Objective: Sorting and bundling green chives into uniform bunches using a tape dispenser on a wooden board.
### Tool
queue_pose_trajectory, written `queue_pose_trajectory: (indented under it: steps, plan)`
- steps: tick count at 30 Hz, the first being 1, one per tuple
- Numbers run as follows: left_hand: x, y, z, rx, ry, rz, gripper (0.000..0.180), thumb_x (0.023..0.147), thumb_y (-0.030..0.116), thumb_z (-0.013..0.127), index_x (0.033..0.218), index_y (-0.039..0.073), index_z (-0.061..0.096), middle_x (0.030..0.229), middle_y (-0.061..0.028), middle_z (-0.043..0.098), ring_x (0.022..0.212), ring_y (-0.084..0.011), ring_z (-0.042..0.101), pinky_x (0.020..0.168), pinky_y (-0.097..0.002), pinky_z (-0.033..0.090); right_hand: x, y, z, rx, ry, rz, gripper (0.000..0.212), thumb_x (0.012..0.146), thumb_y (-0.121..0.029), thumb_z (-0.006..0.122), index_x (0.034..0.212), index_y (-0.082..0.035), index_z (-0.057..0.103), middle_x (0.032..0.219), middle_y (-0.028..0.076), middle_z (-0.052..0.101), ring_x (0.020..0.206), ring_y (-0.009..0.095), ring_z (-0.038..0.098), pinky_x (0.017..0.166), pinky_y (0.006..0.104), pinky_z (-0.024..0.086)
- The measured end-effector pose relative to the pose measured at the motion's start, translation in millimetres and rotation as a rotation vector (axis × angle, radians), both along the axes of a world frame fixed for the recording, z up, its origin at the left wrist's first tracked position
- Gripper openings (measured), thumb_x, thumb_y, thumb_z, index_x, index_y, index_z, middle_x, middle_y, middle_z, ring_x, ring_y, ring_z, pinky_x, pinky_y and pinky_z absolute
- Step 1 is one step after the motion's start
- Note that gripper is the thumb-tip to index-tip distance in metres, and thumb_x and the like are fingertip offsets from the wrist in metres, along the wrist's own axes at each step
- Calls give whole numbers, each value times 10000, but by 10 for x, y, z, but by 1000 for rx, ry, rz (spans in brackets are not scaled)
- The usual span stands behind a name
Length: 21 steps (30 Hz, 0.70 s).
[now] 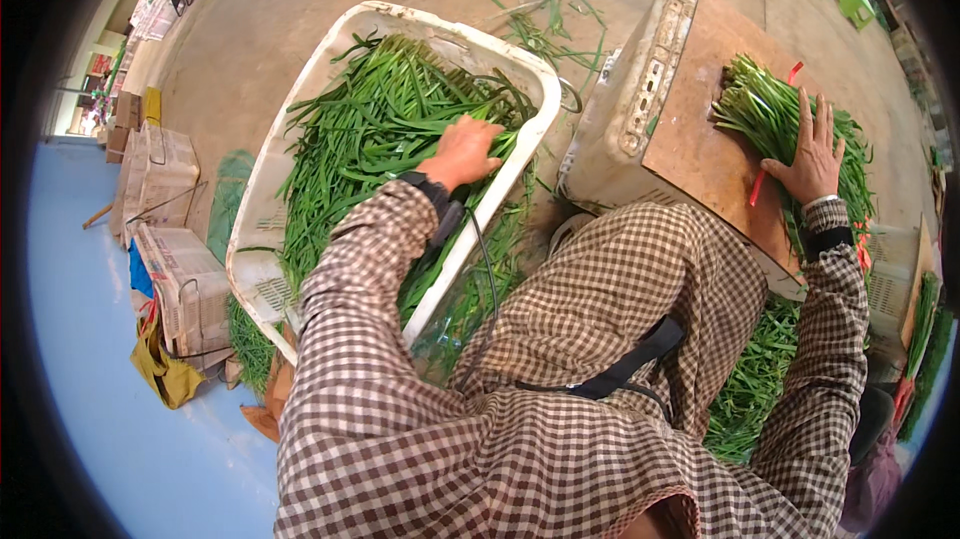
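A large white plastic crate, lying in front on the left, holds a heap of long green garlic chives. My left hand is in it near the right wall, its fingers bent down and closed on some of the leaves; the fingertips are partly hidden. On the right, a brown wooden board carries a bunch of garlic chives, cut ends toward the left. My right hand lies flat on this bunch with its fingers apart. A red strip runs beneath the bunch, its ends showing at both sides.
The board rests on an off-white crate just beyond my knees. Loose leaves litter the concrete floor, and more greens lie beside my right leg. Cartons stand at the left; a green stool is far right.
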<state>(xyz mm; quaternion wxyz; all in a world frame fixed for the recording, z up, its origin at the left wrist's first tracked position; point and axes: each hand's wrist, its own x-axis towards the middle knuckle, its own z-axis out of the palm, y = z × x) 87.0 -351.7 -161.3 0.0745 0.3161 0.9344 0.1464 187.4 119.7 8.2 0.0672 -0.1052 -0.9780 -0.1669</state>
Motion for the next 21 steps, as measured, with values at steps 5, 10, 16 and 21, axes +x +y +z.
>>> queue_pose_trajectory:
  steps: [5, 10, 16, 21]
  plan:
    - [-144, 299, -236, -267, 34, -24, 233, 817, 167, 544, 1014, 65, 616, 1032, -135, 607, 1021, -317, 526, 795, -482, 410, 37, -44, 26, -5, 55, 64, 1086, 637, -371, 780, 1471, -228, 99, 1517, 110, 148, 1395, 298, 162, 1057, 591, 210]
    - [-170, 356, -128, -259, -173, 147, 233, 775, 151, 578, 983, 59, 627, 1040, -129, 586, 1015, -335, 526, 832, -462, 414, 63, 51, -33, -30, 72, 57, 994, 695, -357, 741, 1466, -210, 133, 1496, 126, 203, 1377, 302, 213, 1053, 582, 220]
    - [-422, -306, 68, 476, -337, 341, 355, 705, 90, 680, 1036, 10, 581, 968, -154, 599, 915, -298, 584, 833, -397, 466, 31, 128, -21, -108, 153, 114, 890, 740, -279, 719, 1452, -176, 196, 1428, 164, 324, 1304, 319, 339, 1026, 498, 296]
    - [-568, -325, -141, 304, -259, 616, 380, 751, 188, 678, 1055, -14, 571, 909, -153, 635, 876, -300, 628, 778, -385, 490, -13, 153, -48, -183, 199, 163, 839, 758, -236, 705, 1442, -143, 227, 1386, 177, 379, 1266, 326, 385, 1010, 441, 333]
